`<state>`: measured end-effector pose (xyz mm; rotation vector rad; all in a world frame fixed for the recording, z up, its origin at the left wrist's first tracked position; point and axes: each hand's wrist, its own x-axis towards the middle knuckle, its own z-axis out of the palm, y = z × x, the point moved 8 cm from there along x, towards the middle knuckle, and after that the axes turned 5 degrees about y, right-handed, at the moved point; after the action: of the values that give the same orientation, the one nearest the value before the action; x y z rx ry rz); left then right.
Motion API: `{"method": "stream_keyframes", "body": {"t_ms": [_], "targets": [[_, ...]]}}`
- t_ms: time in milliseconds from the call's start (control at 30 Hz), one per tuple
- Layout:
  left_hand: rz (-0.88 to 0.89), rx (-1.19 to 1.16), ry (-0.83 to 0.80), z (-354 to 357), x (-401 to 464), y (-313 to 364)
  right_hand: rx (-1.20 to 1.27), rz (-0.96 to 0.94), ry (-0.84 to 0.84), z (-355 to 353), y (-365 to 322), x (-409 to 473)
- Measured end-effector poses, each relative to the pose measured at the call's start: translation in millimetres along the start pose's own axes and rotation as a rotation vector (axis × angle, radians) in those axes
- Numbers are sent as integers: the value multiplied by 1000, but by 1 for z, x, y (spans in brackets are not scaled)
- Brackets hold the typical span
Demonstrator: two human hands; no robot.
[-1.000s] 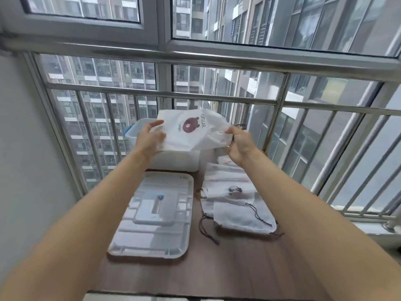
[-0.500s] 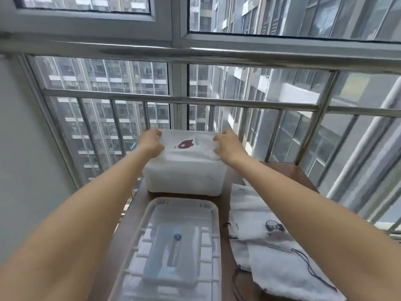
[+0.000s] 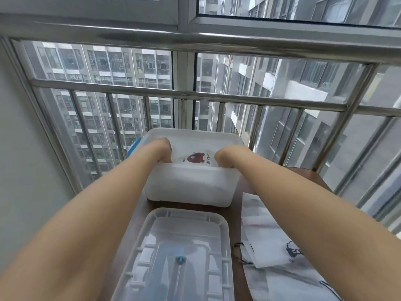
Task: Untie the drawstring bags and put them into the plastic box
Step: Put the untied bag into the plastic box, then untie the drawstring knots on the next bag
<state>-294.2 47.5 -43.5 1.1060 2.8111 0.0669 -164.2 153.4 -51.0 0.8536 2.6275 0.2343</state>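
A: Where is the bag?

B: The white drawstring bag point(image 3: 195, 156), the one with a brown bear print and the letters "PULAR" showing, lies inside the translucent plastic box point(image 3: 191, 187), spread between the two hands. The box stands at the far end of the brown worktop point(image 3: 237, 205), close to the steel window railing point(image 3: 195, 97).

A: And the hands?

B: Both are down inside the box. The left hand point(image 3: 161, 149) is at the bag's left edge, the right hand point(image 3: 225, 157) at its right edge. Only the backs of the hands and the wrists show; the fingers point down behind the box's near wall.

A: So is each grip pinching the bag or just pressing it?

B: I cannot tell. The fingertips are hidden, so whether each grip is spread flat on the cloth or closed round it does not show. Both hands touch the bag.

A: What else is on the worktop?

B: The box's clear lid point(image 3: 180, 255) lies nearer the camera, just in front of the box, with a small blue piece at its middle. To its right lies a pile of more white bags point(image 3: 280, 257), overlapping, one with a dark cartoon print, and a dark cord trailing at the pile's left edge. A blue clip point(image 3: 133, 146) shows at the box's left end.

A: Outside?

B: Tall apartment blocks beyond the glass.
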Motion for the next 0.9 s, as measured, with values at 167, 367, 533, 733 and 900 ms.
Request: {"method": "stream_keyframes", "body": {"t_ms": [167,367,533,733,900], "targets": [[15,-80,76,-5,3,7,71,-10,47,-1,-2,-1],[177,-375,372,-40,-25,46,374,-9,364,-36,18,-39],[267,-668,532,-56,-81,76,709,-19,718,-31,65,-105],[407,-635,586,-24,-154,123,737,81,813,50,103,-169],[392,-480,288,38,-173,160,668,200,526,144,123,-176]]}}
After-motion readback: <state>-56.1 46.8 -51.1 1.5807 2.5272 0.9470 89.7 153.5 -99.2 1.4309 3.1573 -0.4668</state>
